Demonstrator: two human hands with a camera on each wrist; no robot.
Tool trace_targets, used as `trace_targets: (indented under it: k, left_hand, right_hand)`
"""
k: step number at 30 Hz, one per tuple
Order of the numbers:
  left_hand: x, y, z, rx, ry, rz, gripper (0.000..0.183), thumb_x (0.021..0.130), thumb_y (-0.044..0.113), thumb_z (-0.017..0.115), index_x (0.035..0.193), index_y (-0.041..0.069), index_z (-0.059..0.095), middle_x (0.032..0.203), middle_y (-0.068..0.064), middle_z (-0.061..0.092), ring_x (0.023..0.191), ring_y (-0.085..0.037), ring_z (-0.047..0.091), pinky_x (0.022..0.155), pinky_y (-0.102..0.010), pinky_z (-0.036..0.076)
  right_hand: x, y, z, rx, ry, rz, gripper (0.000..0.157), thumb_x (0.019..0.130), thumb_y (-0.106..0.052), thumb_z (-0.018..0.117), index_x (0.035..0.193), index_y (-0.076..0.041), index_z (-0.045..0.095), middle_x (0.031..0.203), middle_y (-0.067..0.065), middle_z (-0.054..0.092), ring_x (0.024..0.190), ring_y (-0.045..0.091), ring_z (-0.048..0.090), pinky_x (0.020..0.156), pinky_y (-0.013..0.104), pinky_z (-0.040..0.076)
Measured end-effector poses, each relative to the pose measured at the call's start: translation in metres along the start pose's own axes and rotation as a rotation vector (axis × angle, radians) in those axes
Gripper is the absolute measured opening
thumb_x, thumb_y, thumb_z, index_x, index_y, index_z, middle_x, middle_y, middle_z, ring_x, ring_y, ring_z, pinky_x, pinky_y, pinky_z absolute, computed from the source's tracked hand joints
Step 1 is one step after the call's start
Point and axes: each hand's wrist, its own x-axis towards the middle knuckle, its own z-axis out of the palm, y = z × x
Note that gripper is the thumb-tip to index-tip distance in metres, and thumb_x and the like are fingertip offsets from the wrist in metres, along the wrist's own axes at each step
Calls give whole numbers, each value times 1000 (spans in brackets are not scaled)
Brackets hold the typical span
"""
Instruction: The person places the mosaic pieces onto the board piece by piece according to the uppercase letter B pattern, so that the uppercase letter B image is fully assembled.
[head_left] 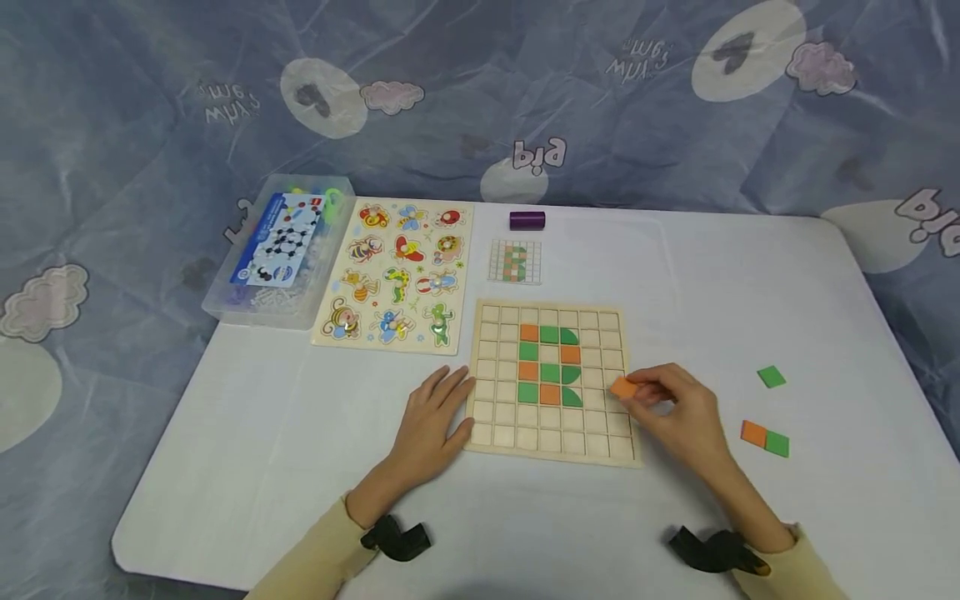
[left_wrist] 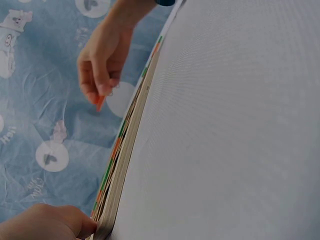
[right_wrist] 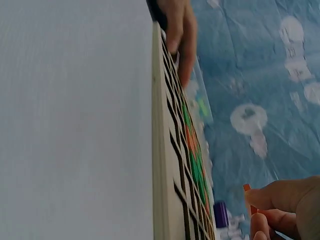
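Note:
A wooden grid board (head_left: 517, 437) lies on the white table, with orange and green tiles set in its middle cells. Some of the green tiles have a rounded edge. My right hand (head_left: 678, 412) pinches an orange square tile (head_left: 623, 387) between thumb and fingers, just over the board's right edge. In the right wrist view that orange tile (right_wrist: 251, 200) shows edge-on. My left hand (head_left: 429, 429) lies with fingers extended at the board's left edge, its fingertips touching the rim. To the right are a loose green tile (head_left: 771, 377), another orange tile (head_left: 753, 433) and a green one (head_left: 777, 443) beside it.
Behind the board lies a small pattern card (head_left: 514, 262), with a dark purple cylinder (head_left: 527, 221) beyond it. An insect-picture puzzle board (head_left: 381, 308) and a clear plastic box (head_left: 281, 250) with a blue label stand at the back left.

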Motion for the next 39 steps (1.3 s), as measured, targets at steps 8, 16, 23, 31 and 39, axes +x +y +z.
trace_targets:
  k: [8,16,23,31,39]
  left_hand:
    - [-10,0,3,18,9,8,50,90,20,60,137,7,55,147,-12,49,139,-35,37,103,-55,35]
    - [-10,-2,2,18,-5,-2,50,91,22,60,139,8,54,149,-10,48,141,-33,35,105,-54,34]
    - [-6,-2,1,12,2,2,50,91,22,60,138,8,54,149,-11,48,141,-34,35,105,-54,34]
    - [-3,-1,0,10,3,6,51,90,21,60,139,7,54,148,-11,48,141,-33,35,104,-54,35]
    - [-1,0,0,-1,-4,1,50,91,21,59,139,8,54,149,-10,48,141,-32,35,105,-55,35]
  right_hand:
    - [-5,-43,55,78,-216,-132,32,63,9,83,89,-4,69,78,-2,61,65,9,57,59,18,50]
    - [3,-56,72,27,-368,-86,26,69,4,82,90,-5,70,77,-2,58,68,10,55,62,20,50]
    - [11,-54,80,-23,-448,-119,17,75,1,78,90,-7,74,84,-2,63,72,7,56,64,18,49]
    - [11,-53,81,-71,-429,-203,15,77,0,79,91,-4,77,90,1,64,78,12,62,67,20,51]
    - [15,-49,62,-42,-395,-155,20,77,-3,80,96,-8,77,97,0,65,84,14,62,70,23,51]
